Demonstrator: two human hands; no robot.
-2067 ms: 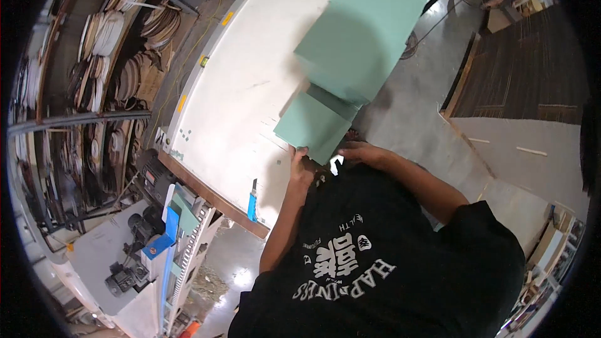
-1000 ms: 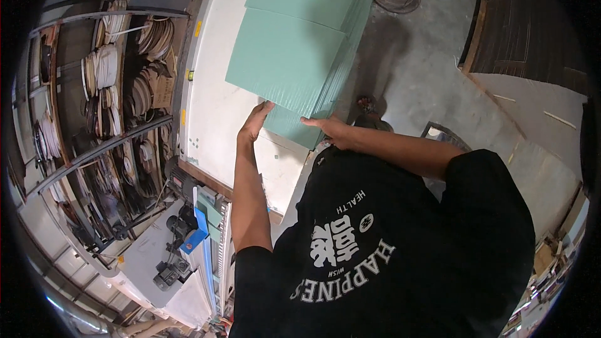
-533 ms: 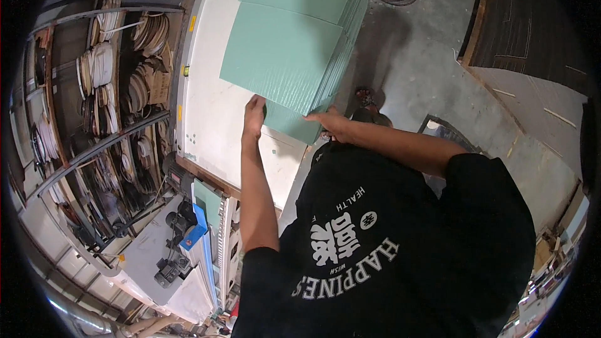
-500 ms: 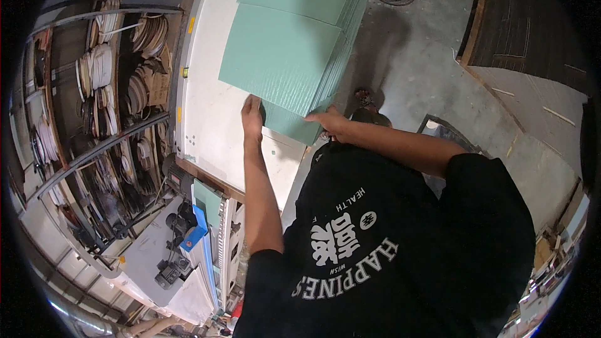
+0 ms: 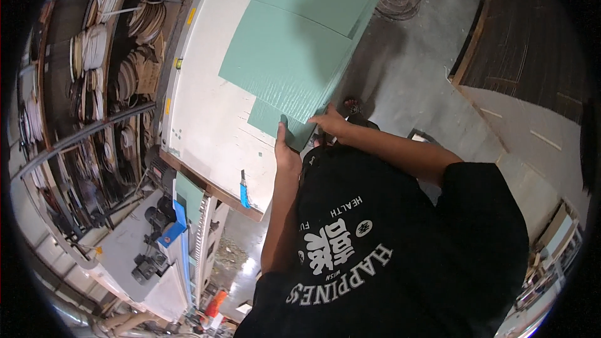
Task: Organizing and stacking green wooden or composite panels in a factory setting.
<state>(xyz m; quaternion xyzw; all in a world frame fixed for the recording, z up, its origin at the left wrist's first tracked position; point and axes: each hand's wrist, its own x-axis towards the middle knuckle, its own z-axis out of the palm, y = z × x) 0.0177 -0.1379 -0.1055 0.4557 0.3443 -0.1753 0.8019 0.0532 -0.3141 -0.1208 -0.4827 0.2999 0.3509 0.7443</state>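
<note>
Pale green panels (image 5: 294, 37) lie in a stack on a white-topped table, their upper faces slightly ribbed near the front. A lower green panel (image 5: 266, 119) sticks out from under the front of the top one. My left hand (image 5: 288, 153) grips the near edge of that lower panel, one finger upright against it; its other fingers are partly hidden. At the right front corner of the stack, my right hand (image 5: 332, 123) has its thumb on top and its fingers around the side edge. The fingertips below the panels do not show.
A blue-handled utility knife (image 5: 245, 194) lies near the front edge of the white table (image 5: 206, 131). Along its left side runs a spirit level (image 5: 178, 64). Racks of coiled edging strips (image 5: 94, 50) stand further left. Dark boards (image 5: 519, 44) are stacked at right, beyond a grey floor.
My left hand has moved right and nearer to me along the lower panel's edge. The right hand stays at the corner. The view has shifted, and the knife now shows.
</note>
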